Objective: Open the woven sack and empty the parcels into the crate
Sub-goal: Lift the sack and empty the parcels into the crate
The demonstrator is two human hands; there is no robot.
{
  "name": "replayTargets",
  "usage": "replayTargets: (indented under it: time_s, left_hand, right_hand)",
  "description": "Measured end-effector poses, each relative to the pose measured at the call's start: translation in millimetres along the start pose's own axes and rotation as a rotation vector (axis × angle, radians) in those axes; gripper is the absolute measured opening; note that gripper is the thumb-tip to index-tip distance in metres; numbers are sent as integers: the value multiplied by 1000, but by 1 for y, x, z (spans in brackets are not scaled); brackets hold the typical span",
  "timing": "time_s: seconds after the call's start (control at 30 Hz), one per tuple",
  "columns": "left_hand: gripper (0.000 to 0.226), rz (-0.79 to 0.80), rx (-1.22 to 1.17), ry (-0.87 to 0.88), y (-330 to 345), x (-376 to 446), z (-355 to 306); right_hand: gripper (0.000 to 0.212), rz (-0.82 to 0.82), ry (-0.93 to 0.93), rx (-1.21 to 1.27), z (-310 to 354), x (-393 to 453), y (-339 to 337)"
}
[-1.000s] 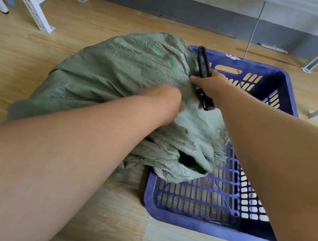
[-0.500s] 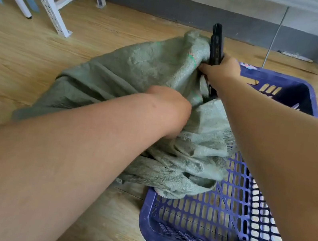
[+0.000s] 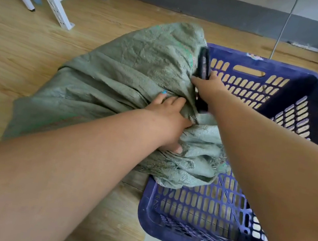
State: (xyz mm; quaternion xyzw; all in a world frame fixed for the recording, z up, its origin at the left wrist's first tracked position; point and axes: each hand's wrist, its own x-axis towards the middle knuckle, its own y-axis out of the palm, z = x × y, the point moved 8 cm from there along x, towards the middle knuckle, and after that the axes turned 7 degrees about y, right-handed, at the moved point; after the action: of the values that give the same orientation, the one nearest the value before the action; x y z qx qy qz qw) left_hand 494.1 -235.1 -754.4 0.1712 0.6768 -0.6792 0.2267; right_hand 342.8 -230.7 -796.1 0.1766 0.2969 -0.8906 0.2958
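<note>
Since half a second ago, the left hand (image 3: 169, 120) has uncurled its fingers and spread them over the sack (image 3: 122, 80), while the right hand (image 3: 207, 86) has dropped lower beside it.

Left hand grips the bunched neck, thumb tucked beneath. Right hand is clamped round a dark tool (image 3: 204, 65), possibly a cutter, just past the left fingers.

The sack lies on the floor with its mouth draped over the crate (image 3: 187, 232) rim. No parcels show.

A slip of the tool could nick the left fingers or the parcels. No writing is legible.
</note>
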Motion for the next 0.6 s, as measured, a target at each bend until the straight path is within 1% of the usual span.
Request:
replayTargets:
  time_s: [0.03,0.07,0.1,0.13,0.17,0.2,0.23,0.27,0.3,0.37,0.4,0.43,0.47,0.53,0.57,0.6]
  left_hand:
    - [79,-20,-1,1,2,-2,1]
    - [81,-64,-15,0,0,-5,1]
    - [82,-136,-42,-4,-5,-11,0]
    - [79,-233,-80,-14,-13,-18,-2]
    - [72,-351,-120,-26,-22,-29,-3]
    - [62,-469,-161,-34,-30,-42,-5]
    - [49,-542,-198,-33,-34,-55,-5]
    - [37,-543,-236,-28,-33,-67,-3]
    - [30,-468,-273,-29,-25,-75,-1]
    - [34,-238,-246,-40,-1,-82,0]
    - [41,-174,-189,-40,9,-82,-1]
    - [51,-150,-126,-32,17,-80,-3]
    - [59,-167,-89,-17,20,-77,-6]
    - [64,-258,-83,15,20,-70,-8]
    - [63,-291,-95,26,19,-68,-7]
    - [62,-318,-113,30,19,-67,-4]
  right_hand:
    - [73,67,95,50,-15,0,4]
    - [71,100,128,70,-24,-1,4]
    - [60,77,103,49,-25,-2,-1]
    - [45,-4,49,20,-20,-4,-11]
    - [35,-129,-3,-11,-16,-6,-25]
    - [29,-247,-31,-8,-15,-12,-37]
    - [26,-325,-67,4,-15,-20,-45]
    - [23,-357,-87,-1,-17,-29,-47]
    - [19,-363,-106,-17,-21,-38,-45]
    - [15,-303,-120,-44,-28,-56,-34]
    - [16,-254,-133,-57,-26,-69,-29]
    - [17,-173,-132,-69,-25,-80,-23]
    - [18,-58,-119,-69,-24,-92,-16]
    - [20,211,-71,-60,-24,-117,-1]
    - [21,311,-57,-62,-25,-128,3]
    - [24,359,-64,-101,-25,-135,4]
